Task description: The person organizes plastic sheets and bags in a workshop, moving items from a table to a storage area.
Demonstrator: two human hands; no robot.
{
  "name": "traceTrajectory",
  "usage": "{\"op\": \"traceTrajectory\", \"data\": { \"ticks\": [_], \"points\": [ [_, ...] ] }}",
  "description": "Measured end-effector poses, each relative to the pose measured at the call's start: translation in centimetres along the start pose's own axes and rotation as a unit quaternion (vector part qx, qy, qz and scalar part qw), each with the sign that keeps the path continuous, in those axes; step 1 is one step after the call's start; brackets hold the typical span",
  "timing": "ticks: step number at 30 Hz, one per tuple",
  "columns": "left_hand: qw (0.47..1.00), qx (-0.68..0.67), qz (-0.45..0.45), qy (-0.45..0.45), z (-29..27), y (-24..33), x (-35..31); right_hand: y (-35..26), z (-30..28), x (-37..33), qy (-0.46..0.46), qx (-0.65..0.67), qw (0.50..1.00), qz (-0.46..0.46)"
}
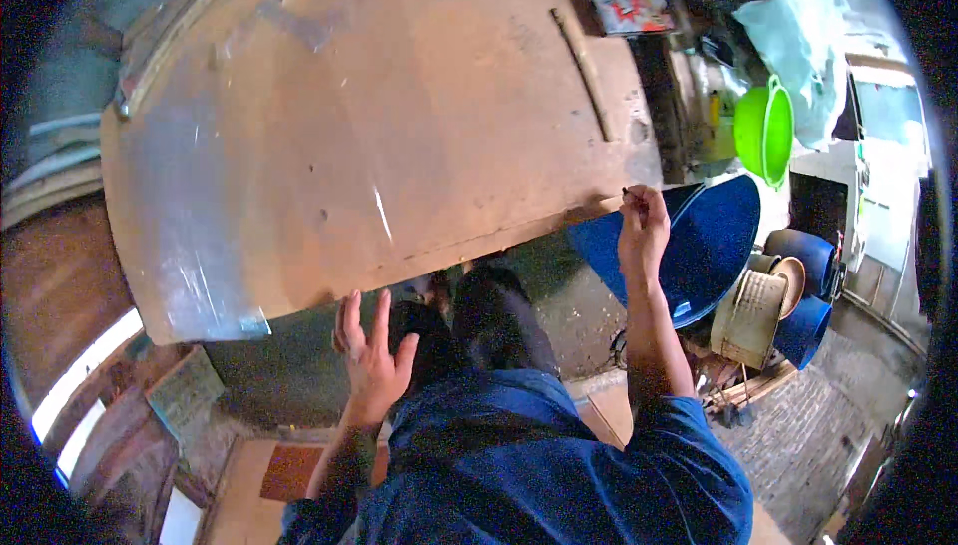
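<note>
My left hand [375, 363] is just off the front edge of a wide brown wooden table [429, 116], its fingers spread and nothing in them. Beyond the table's right front corner, my right hand [644, 236] is closed in a pinch over a big blue tub [714, 246]. A small dark tip shows at its fingertips, too small to name. A thin wooden stick [584, 71] lies on the table's right side. Along the left end of the tabletop runs a shiny greyish strip [195, 216] that looks like a clear sheet.
A bright green bucket [764, 131] is at the upper right, beside hanging translucent plastic [793, 36]. Right of the blue tub are a beige drum [746, 317] and blue barrels [801, 330]. A colourful printed box [627, 1] sits past the table's far right corner.
</note>
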State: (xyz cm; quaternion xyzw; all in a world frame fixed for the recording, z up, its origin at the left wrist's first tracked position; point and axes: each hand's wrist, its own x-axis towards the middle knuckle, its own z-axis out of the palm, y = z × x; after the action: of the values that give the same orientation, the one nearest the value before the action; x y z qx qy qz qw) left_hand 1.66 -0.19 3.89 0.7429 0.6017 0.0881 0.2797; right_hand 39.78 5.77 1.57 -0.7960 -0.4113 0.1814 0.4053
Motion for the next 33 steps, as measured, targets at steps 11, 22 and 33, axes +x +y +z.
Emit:
{"op": "traceTrajectory", "data": {
  "ticks": [11,22,33],
  "points": [
    [0.999,0.037,-0.026,0.007,-1.3,1.1,-0.8,8.2,-7.9,8.0,0.129,-0.089,0.988,0.005],
    [0.988,-0.041,-0.085,0.12,1.3,0.8,0.2,8.5,-8.3,9.8,0.078,-0.175,0.981,0.033],
    [0.724,-0.485,-0.439,0.22,1.4,-2.4,5.6,4.1,-7.9,3.0,-0.002,0.011,0.997,-0.071]
  ]
}}
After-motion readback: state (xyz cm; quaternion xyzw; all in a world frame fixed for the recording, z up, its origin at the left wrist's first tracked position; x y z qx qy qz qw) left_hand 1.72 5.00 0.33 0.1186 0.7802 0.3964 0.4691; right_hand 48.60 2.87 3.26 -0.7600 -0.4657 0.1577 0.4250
